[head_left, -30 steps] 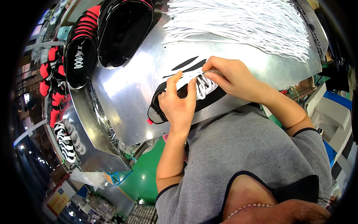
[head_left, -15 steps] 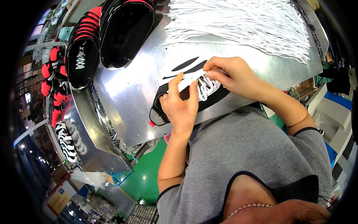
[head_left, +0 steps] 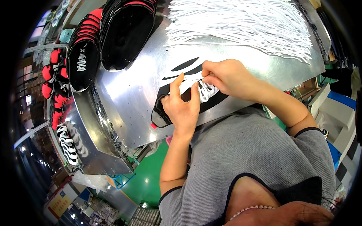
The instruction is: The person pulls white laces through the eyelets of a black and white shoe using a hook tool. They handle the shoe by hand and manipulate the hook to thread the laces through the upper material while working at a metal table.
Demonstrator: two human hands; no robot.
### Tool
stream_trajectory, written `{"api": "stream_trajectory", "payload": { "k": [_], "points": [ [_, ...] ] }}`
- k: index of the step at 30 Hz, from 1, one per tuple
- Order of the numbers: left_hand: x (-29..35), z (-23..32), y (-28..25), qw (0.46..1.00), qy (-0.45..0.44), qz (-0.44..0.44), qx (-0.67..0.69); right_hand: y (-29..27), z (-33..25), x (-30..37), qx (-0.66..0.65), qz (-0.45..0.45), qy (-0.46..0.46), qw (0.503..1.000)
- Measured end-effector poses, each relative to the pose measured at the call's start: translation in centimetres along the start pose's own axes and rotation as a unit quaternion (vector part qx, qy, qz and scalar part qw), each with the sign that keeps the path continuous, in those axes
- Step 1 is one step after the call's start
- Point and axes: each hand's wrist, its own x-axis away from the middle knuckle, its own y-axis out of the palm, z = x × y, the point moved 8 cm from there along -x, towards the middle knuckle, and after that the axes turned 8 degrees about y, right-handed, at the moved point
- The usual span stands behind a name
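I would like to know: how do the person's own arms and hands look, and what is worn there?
The left hand and right hand are ungloved, with no ring or bracelet visible. The forearms are uncovered. The short sleeves are grey, finely ribbed, with narrow dark trim.

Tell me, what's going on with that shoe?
A person is handling a black and white shoe upper on a metal table. The left hand rests on it; the right hand pinches at its white lacing, though what it holds is hidden. The lacing crosses the shoe's right part. Loose white laces lie in a pile beyond.
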Motion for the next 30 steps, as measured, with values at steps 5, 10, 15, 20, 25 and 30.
{"api": "stream_trajectory", "payload": {
  "k": [5,10,15,20,25,30],
  "points": [
    [0.3,2.6,0.3,0.997,0.068,-0.036,-0.015,1.6,-1.4,-0.5,0.003,0.004,-0.063,0.998],
    [-0.1,1.5,0.7,0.998,0.012,-0.063,0.024,2.1,-0.8,-0.8,0.031,-0.002,-0.05,0.998],
    [0.4,0.1,0.9,0.982,-0.067,-0.063,0.163,-2.7,0.1,0.5,-0.02,-0.064,0.062,0.996],
    [-0.8,-0.5,1.0,0.964,-0.144,-0.003,0.223,-0.3,2.0,0.9,-0.155,0.023,0.052,0.986],
    [-0.5,-1.1,1.9,0.907,-0.212,-0.116,0.346,0.2,5.9,-0.6,-0.407,0.094,0.096,0.903],
    [-0.7,-0.5,2.3,0.879,-0.255,-0.109,0.388,-1.8,1.4,1.5,-0.255,0.131,-0.062,0.956]
  ]
}}
